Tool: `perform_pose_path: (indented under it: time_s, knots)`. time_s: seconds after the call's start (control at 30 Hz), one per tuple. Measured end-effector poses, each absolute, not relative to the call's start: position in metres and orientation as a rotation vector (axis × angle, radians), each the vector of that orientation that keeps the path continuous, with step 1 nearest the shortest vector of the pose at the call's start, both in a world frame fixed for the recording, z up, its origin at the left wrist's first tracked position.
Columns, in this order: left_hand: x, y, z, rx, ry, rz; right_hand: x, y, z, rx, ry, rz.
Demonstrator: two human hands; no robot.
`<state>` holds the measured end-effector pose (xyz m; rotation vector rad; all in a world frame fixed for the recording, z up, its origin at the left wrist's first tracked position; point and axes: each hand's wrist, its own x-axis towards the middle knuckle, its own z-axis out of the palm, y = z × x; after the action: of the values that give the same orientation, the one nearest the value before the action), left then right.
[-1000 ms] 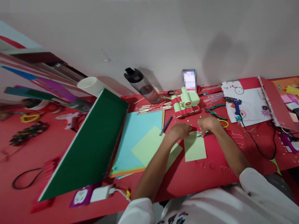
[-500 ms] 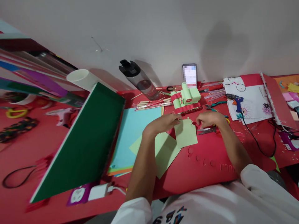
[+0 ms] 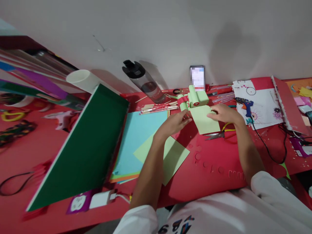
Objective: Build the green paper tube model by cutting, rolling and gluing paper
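Note:
My right hand [image 3: 223, 113] pinches the right edge of a light green paper piece [image 3: 205, 121], thumb on top. The paper is tilted and hides the lower part of a green and red paper model [image 3: 197, 97] behind it. By the paper's left edge is my left hand [image 3: 175, 122], its fingers loosely bent with a gap between thumb and fingers; nothing shows in it. Scissors [image 3: 220, 135] with yellow and red handles lie just below the paper. More light green paper [image 3: 176, 156] rests partly under my left forearm.
A dark green board [image 3: 80, 156] leans at the left beside blue sheets [image 3: 143, 130]. Behind are a water bottle [image 3: 146, 83], wooden sticks [image 3: 159, 108] and a lit phone [image 3: 198, 76]. A blue glue gun [image 3: 247, 105] with a trailing cable lies at the right.
The green paper piece has moved up and right, turned, and come into my right hand's grip. My left hand has shifted slightly, its thumb now spread from the fingers.

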<state>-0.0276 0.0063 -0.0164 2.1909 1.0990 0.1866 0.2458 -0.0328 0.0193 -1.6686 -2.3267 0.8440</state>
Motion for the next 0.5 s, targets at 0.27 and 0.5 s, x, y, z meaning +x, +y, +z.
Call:
perform_pose_path:
  time_s: [0.27, 0.5]
  knots:
    - [0.02, -0.02, -0.035, 2.31, 0.84, -0.205, 0.284, -0.036, 0.02, -1.83, -2.177, 0.72]
    - [0.037, -0.035, -0.048, 2.316, 0.871, -0.2, 0.282, -0.034, 0.019, -1.826, -2.198, 0.714]
